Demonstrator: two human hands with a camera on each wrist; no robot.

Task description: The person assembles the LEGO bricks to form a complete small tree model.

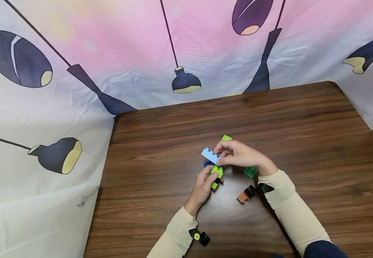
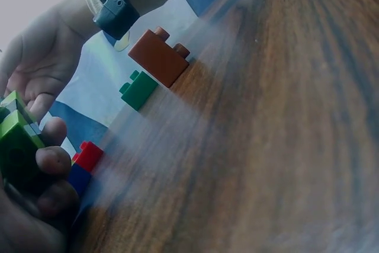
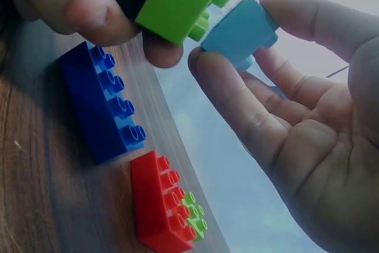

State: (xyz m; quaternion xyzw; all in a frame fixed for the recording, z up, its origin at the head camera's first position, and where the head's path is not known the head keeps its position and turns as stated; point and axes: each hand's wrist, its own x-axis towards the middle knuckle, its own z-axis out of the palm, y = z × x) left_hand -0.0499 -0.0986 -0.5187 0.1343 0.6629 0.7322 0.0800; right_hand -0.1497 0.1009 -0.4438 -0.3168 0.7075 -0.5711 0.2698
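My left hand (image 1: 202, 188) grips a stack of toy building bricks (image 1: 218, 172), lime green at both ends with black between. Just above it, the right hand (image 1: 239, 154) pinches a light blue brick (image 1: 210, 156) between thumb and fingers. In the right wrist view the light blue brick (image 3: 240, 31) sits right by the studs of the lime brick (image 3: 180, 4); whether they touch I cannot tell. The left wrist view shows the left hand's curled fingers (image 2: 53, 161) around the green stack (image 2: 21, 143), partly cut off by the frame's edge.
On the wooden table (image 1: 148, 150) lie a blue brick (image 3: 98, 105), a red brick (image 3: 157, 205), a lime brick (image 1: 226, 137), a dark green brick (image 1: 250, 172) and a brown-orange brick (image 1: 242, 198). A printed cloth (image 1: 135, 53) hangs behind the table.
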